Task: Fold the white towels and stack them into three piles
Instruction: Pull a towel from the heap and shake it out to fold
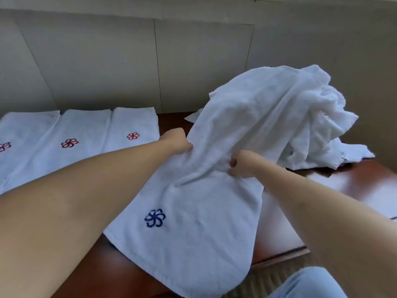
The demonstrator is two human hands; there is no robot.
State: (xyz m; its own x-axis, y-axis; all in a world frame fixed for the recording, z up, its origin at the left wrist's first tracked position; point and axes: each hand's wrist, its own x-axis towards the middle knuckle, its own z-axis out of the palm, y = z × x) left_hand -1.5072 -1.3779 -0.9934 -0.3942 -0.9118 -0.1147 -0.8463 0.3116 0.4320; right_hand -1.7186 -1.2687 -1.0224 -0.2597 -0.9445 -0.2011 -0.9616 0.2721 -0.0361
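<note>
blue-logo towel [193,222] overhangs table edge [279,252] | left hand [177,140]; right hand [242,164] both bunch it

Glossy reddish wooden table [354,181] against pale panelled wall [96,61]; floor perhaps carpeted

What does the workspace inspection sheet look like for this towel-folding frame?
Surface: reddish-brown wooden table, glossy.
Job's things: three folded towels with red logos in a row at left; blue-logo towel partly spread at centre; unfolded heap at right.
Clutter: nothing seen.
Grippers: left hand and right hand both grip the blue-logo towel's bunched middle.
Cables: nothing seen.
Surroundings: pale panelled wall behind; light blue clothing at bottom right.
</note>
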